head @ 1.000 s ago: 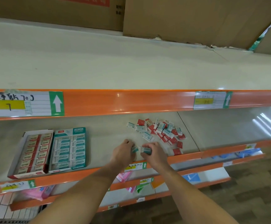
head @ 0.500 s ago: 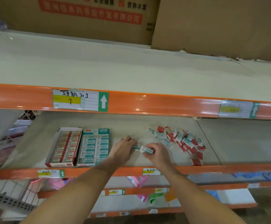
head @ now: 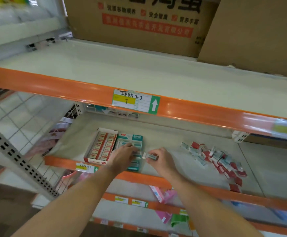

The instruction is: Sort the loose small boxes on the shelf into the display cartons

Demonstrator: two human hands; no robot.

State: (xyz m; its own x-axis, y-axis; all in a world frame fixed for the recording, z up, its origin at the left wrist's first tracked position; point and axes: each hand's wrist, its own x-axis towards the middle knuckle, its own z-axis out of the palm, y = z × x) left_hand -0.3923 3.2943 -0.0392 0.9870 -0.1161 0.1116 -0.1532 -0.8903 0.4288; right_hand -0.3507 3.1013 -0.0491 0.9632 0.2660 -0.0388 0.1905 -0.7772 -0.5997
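Observation:
Two display cartons sit side by side on the middle shelf: a red carton [head: 101, 146] on the left and a teal carton [head: 133, 138] to its right. My left hand [head: 122, 156] is over the teal carton and pinches a small teal box [head: 138, 154]. My right hand [head: 161, 159], just right of that carton, grips another small teal box [head: 151, 156]. A heap of loose red and teal small boxes [head: 216, 159] lies further right on the shelf.
An orange shelf lip [head: 153, 180] runs along the front under my wrists. The upper shelf [head: 139, 74] overhangs, with large cardboard cartons [head: 139, 23] at its back. A white perforated upright [head: 19, 161] stands at left. Pink packets [head: 163, 194] lie on the lower shelves.
Both hands have moved left from beside the heap; my left hand is now over the teal carton. The view has swung left and tilted.

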